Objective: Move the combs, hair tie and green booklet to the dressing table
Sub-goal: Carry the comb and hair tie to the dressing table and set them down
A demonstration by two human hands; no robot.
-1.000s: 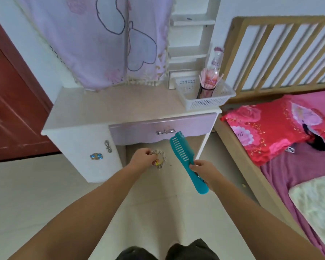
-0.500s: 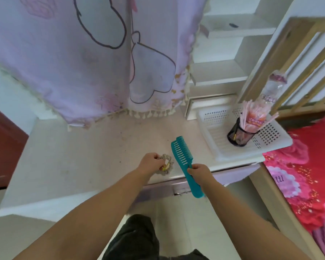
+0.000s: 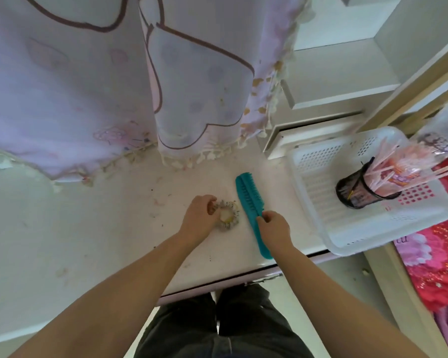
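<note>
While both items rest on the dressing table (image 3: 88, 241), the left hand (image 3: 199, 218) pinches the hair tie (image 3: 227, 215); the right hand (image 3: 274, 228) grips the teal comb (image 3: 250, 200) mid-handle, its long axis pointing away.

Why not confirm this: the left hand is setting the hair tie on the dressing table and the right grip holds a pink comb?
Wrong in one respect: the comb is teal, not pink, as the head view shows. The left hand is at the hair tie on the dressing table; the right hand grips the comb.

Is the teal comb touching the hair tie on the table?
Apart. The head view shows a strip of bare white tabletop between the hair tie and the comb.
</note>
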